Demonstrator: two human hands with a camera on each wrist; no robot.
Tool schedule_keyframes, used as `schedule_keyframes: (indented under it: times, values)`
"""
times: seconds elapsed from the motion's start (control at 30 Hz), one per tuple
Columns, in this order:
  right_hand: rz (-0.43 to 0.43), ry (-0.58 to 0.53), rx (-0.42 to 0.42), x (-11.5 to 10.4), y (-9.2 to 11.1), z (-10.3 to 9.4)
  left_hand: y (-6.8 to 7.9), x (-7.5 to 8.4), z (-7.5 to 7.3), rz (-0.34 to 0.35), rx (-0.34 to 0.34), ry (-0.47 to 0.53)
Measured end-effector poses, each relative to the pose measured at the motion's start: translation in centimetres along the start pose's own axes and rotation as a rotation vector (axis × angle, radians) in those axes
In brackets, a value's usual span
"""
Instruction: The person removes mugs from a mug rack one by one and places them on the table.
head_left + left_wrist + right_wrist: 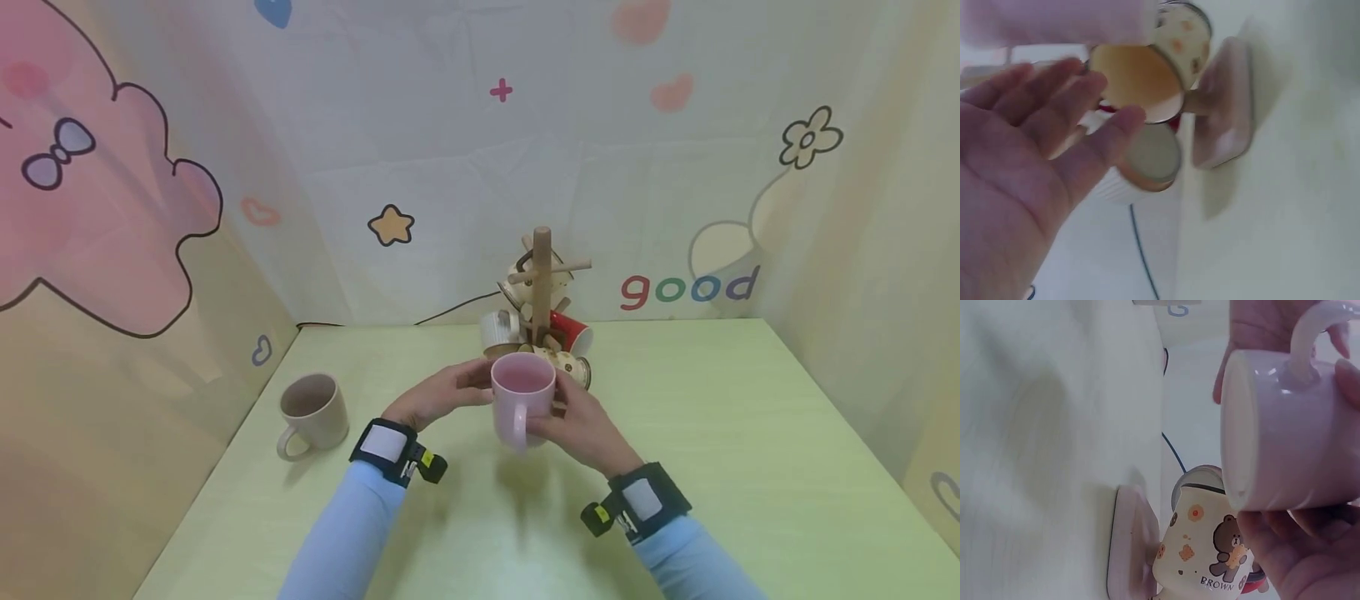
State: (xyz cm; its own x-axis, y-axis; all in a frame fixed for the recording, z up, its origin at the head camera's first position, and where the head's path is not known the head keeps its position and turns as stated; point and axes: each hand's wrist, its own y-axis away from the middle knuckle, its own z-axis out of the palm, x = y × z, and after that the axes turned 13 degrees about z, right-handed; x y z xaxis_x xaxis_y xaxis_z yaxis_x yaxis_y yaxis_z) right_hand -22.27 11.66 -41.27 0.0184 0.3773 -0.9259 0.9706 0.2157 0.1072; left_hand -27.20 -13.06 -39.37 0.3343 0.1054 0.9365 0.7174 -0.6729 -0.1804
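A pink mug (507,417) is held upright above the table by my right hand (592,429). The right wrist view shows the thumb on the mug (1297,444) near its handle and the fingers along the opposite side. On the mug's left, my left hand (438,396) has its fingers extended; whether they touch the mug cannot be told. Behind the pink mug stands a wooden mug tree (542,287) with several mugs: a white ribbed mug (495,332), a red mug (568,332), and cream patterned mugs, one with a bear (1204,550). The pink mug hides part of the tree's lower end.
A grey-beige mug (326,417) stands upright on the table (720,433) to the left, its handle towards the near left. A printed curtain (450,125) closes off the back and sides. Beside the tree, a thin dark cable (457,308) runs along the curtain.
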Motion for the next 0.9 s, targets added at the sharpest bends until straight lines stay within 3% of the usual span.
schedule_keyframes:
  times: [0.13,0.27,0.43,0.63,0.9]
  values:
    - [-0.001,-0.005,0.066,-0.2,0.1,0.5,0.7,1.5,-0.6,-0.077,0.091,-0.127]
    - [0.007,0.002,0.132,-0.5,0.4,0.9,1.1,3.6,-0.5,-0.165,0.15,-0.342]
    - [-0.025,0.039,0.216,-0.7,0.6,1.4,1.3,6.0,0.6,-0.239,0.059,-0.576]
    - [-0.107,0.102,0.307,-0.9,0.7,1.9,0.8,7.2,2.5,-0.221,-0.054,-0.649]
    - [-0.129,0.199,0.425,-1.3,0.7,2.7,0.5,7.4,4.4,-0.186,-0.032,-0.717]
